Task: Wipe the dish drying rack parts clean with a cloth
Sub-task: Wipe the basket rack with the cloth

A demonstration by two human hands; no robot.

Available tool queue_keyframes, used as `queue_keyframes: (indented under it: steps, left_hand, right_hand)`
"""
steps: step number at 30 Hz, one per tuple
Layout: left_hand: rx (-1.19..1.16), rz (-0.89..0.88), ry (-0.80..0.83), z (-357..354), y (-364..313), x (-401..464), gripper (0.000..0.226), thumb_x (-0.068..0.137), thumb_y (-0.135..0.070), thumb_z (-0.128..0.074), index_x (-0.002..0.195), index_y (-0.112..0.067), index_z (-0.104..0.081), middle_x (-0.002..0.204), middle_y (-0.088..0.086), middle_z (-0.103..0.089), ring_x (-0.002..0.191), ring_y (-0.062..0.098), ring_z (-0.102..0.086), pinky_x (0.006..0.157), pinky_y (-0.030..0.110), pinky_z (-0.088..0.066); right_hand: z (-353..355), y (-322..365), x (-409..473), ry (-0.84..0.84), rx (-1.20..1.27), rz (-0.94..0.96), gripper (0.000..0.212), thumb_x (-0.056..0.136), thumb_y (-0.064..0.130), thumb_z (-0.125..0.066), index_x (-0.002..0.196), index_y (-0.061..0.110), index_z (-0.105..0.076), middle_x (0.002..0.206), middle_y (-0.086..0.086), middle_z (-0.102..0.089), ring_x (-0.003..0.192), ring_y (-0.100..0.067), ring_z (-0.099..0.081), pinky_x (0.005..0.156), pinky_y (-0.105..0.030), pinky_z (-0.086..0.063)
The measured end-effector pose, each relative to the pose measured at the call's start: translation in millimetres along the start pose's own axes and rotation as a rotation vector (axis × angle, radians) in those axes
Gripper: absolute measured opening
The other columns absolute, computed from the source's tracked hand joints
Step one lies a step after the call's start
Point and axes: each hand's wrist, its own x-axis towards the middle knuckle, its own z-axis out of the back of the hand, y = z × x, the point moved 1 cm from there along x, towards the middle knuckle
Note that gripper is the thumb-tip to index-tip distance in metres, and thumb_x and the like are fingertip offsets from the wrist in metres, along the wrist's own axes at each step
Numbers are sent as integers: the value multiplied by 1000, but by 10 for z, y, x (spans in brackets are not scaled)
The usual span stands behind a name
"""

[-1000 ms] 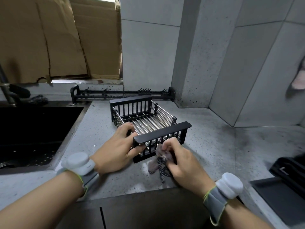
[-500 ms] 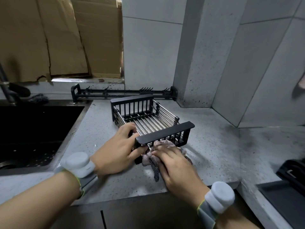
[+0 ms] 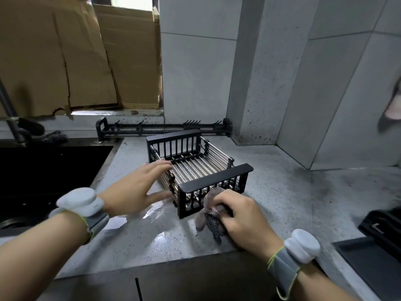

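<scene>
Grey cloth (image 3: 209,210) sits bunched in my right hand (image 3: 243,216), fingers curled tight round it and pressed against the near end panel of the rack (image 3: 196,170), which stands on the counter (image 3: 282,192) just ahead of both hands. My left hand (image 3: 138,187) lies flat and spread along the rack's left side, fingers straight, gripping nothing. The rack's long axis runs away from me, so my right hand is nearer the unwiped bars, I judge.

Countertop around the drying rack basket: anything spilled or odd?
Yes. Water is pooled on the countertop at, beside the basket's near left corner, under the left hand. Nothing looks broken.
</scene>
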Motion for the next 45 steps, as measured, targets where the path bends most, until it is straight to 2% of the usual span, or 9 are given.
queue_keyframes:
  steps: [5,7,10,15,21,25,30,37,45]
  left_hand:
    - [30,6,-172,-68,21,110,71,91,-72,-29,137,-26,-58,146,-11,-52,138,8,-45,109,31,-43]
    - [11,3,-224,-119,26,104,67,92,-70,-33,134,-26,-61,142,-12,-56,137,7,-46,108,31,-43]
    - [-21,17,-263,-182,41,105,64,93,-68,-36,132,-26,-63,142,-12,-56,139,5,-43,108,27,-38]
    - [-31,34,-267,-200,40,113,67,91,-70,-34,133,-26,-62,144,-13,-54,140,2,-39,106,24,-36]
    - [-37,63,-258,-177,18,123,70,89,-72,-33,132,-25,-62,144,-13,-54,140,4,-40,107,28,-39]
    - [-33,64,-259,-184,-5,118,71,89,-71,-32,133,-25,-62,144,-13,-54,139,5,-41,105,24,-36]
    - [-44,70,-227,-196,8,126,74,89,-74,-29,133,-23,-61,144,-11,-53,139,9,-43,108,31,-41]
    - [27,3,-284,-229,-139,150,68,92,-74,-32,117,-19,-65,121,-5,-60,119,16,-46,103,35,-44]
    - [228,119,-358,-360,-976,391,58,86,-74,-36,86,-23,-63,88,-8,-60,93,22,-52,82,40,-47]
  right_hand:
    - [-187,80,32,-15,-18,33,24,85,7,-59,100,18,-75,102,11,-70,98,-8,-63,88,-25,-49]
    - [-285,90,65,-11,-108,33,28,85,9,-58,104,20,-75,108,9,-71,106,-10,-61,96,-24,-45]
    - [-371,91,83,33,-233,42,32,86,9,-56,111,23,-71,114,8,-69,115,-12,-56,102,-28,-44]
    - [-345,81,170,194,-261,18,34,87,10,-50,113,26,-65,113,5,-65,108,-18,-58,93,-39,-50]
    - [-322,132,81,90,-86,117,29,91,10,-51,114,19,-67,114,7,-65,110,-11,-56,96,-28,-46]
    - [-402,131,18,168,-108,103,38,88,5,-51,120,21,-63,125,6,-63,124,-14,-50,107,-30,-39]
    - [-278,159,112,233,-132,34,31,87,6,-49,107,21,-67,112,3,-68,107,-16,-58,94,-38,-47]
    - [531,93,76,-96,237,-181,34,88,-7,-55,86,25,-68,82,11,-69,74,-1,-61,65,-19,-46]
    - [955,-33,107,-441,561,-198,16,94,3,-61,97,17,-68,90,0,-71,85,-11,-63,74,-22,-50]
